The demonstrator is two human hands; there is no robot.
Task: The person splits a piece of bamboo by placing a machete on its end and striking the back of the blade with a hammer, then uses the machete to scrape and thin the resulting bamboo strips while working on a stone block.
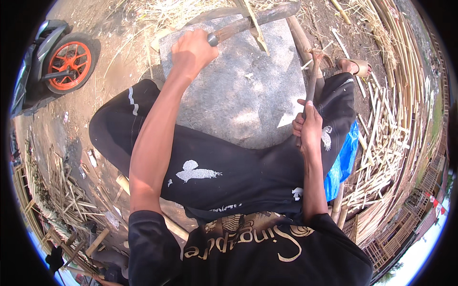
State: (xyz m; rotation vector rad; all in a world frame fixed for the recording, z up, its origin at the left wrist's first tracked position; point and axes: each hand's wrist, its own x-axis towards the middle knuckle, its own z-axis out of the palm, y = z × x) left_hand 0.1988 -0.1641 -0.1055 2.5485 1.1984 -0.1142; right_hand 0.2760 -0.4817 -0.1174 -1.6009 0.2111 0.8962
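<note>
My left hand [194,51] is closed around the handle of a machete [238,29], with a metal collar showing beside the fist. Its broad, dark blade points away to the upper right. A split bamboo strip [257,29] crosses the blade near its middle, its pointed end over a grey slab [229,90]. Whether the blade is cut into the strip I cannot tell. On the right, my right hand [309,123] grips a dark stick [312,78] held upright beside the slab, its far end frayed. The slab lies between my bent legs.
Long bamboo poles [405,52] and split strips [377,143] pile up on the right. Shavings [138,24] cover the ground beyond the slab. A motorcycle wheel [70,66] with an orange rim stands at left. A blue sheet [344,159] lies by my right leg.
</note>
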